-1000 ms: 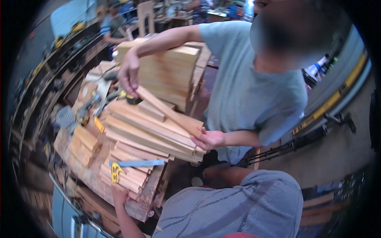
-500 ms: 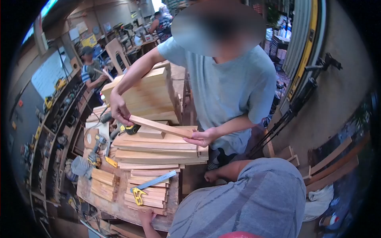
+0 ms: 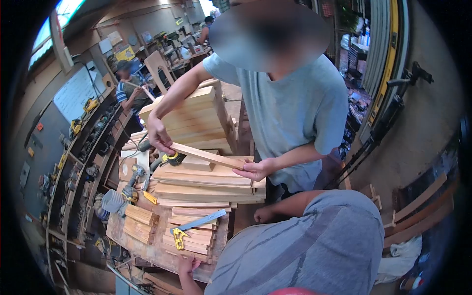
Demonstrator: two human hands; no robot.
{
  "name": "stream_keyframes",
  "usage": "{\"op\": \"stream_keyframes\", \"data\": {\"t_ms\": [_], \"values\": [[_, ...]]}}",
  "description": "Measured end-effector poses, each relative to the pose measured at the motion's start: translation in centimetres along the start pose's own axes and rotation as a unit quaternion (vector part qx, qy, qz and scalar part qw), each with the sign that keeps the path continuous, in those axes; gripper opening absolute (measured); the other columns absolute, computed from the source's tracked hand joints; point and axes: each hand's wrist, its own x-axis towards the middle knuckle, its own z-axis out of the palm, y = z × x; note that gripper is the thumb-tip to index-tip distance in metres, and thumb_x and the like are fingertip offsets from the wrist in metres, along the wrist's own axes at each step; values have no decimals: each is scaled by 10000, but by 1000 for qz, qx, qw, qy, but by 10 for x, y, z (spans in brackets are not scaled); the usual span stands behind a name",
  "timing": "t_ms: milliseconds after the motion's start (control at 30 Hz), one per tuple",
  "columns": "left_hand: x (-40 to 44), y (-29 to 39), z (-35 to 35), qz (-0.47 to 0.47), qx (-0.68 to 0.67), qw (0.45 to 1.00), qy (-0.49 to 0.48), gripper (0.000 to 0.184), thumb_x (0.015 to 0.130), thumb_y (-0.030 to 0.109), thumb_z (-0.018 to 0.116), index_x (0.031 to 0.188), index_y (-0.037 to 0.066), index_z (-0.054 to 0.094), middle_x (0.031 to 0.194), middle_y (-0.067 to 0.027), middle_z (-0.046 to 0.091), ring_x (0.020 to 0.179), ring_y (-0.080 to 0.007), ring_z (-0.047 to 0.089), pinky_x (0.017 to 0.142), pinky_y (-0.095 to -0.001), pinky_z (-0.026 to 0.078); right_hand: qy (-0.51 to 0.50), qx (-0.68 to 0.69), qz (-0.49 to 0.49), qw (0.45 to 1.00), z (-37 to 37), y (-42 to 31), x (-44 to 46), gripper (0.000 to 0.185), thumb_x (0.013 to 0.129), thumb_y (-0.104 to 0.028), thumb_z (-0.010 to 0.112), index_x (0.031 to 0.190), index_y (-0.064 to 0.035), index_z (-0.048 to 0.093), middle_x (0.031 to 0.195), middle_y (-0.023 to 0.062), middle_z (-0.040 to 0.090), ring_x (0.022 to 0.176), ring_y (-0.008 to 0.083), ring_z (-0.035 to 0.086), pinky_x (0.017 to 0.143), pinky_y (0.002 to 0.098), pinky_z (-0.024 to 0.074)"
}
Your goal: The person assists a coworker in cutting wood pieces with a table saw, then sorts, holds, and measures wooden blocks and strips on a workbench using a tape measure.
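Note:
At the near edge of the workbench, my left hand point(image 3: 187, 266) rests beside the ends of a row of wood strips point(image 3: 191, 244), its fingers loosely apart. A combination square point(image 3: 197, 224) with a yellow head lies across those strips. My right hand point(image 3: 264, 215) hangs low by the bench's right side, fingers curled, with nothing visible in it. Across from me, a co-worker in a light shirt holds a narrow wood strip point(image 3: 209, 156) by its two ends. It is above stacked boards point(image 3: 206, 189) and a small wood block point(image 3: 199, 162).
A cordless drill point(image 3: 132, 184), a tape measure point(image 3: 175, 158) and a short strip stack point(image 3: 139, 223) lie on the workbench point(image 3: 160, 255). Behind stands a large wood stack point(image 3: 191, 120). Tool shelves point(image 3: 73, 177) line the left. Other people work farther back.
My view has shifted, so the bench and co-worker appear farther right. My left hand's fingers show more spread at the bench edge. The co-worker still holds the strip.

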Motion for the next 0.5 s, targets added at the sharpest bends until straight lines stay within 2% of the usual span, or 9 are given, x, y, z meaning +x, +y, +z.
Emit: {"op": "stream_keyframes", "data": {"t_ms": [67,133,200,267,333,367,400,433,500], "values": [[3,-9,-3,9,-29,1000,-5,701,924,-1,549,1468,146,131,874,-127,615,616,-205,656,485,-294,590,60,100,-36,993,-19,-28,-6,183,816,-170,639,954,-55,674,933,114,683,881,211,639,762,385,495],[4,-16,1,18,-61,998,-12,702,929,7,545,1475,154,128,875,-124,617,609,-196,653,484,-292,591,78,221,-87,968,-30,-52,-12,309,938,-342,594,1029,-58,677,945,69,674,883,172,604,810,354,490],[-3,-14,7,37,-57,997,33,631,923,21,547,1459,136,233,879,-119,622,646,-204,655,512,-296,581,-5,333,1,943,-62,-106,-32,431,979,-444,540,1150,-63,646,1034,39,664,931,166,589,881,341,476],[41,-46,-8,92,43,993,64,553,908,58,558,1415,80,340,892,-114,635,703,-216,652,564,-304,565,-83,423,-73,899,-77,-125,-28,475,1005,-449,487,1265,-64,589,1140,43,641,1033,162,579,941,341,458],[58,-66,-13,138,151,975,87,438,866,85,567,1277,-25,466,911,-132,659,736,-225,644,623,-360,555,-133,351,-126,918,-101,-156,-22,473,1025,-402,461,1332,-50,539,1214,63,620,1119,157,561,991,334,433],[42,-58,1,185,102,975,68,280,865,79,549,1124,-24,567,865,-151,672,719,-236,650,610,-383,544,-166,311,-157,922,-115,-179,-21,465,1026,-379,466,1348,-48,525,1230,71,616,1140,159,553,1004,331,424],[7,-24,19,167,195,962,94,136,876,90,531,894,-7,625,747,-145,671,655,-252,645,590,-390,532,-208,273,-196,918,-129,-203,-21,460,1027,-356,471,1365,-47,511,1245,78,611,1162,160,545,1018,327,416],[16,-29,14,189,263,944,58,224,895,188,530,788,41,659,709,-89,660,619,-209,622,543,-375,502,-237,280,-198,909,-137,-230,-22,427,1021,-290,496,1376,-54,501,1243,83,613,1169,163,545,1028,328,410],[18,-16,29,151,273,943,115,173,879,186,555,938,45,634,810,-125,671,702,-240,647,593,-391,517,-283,185,-249,908,-151,-280,-16,430,998,-247,550,1364,-26,498,1213,94,625,1165,161,557,1017,327,428]]}}
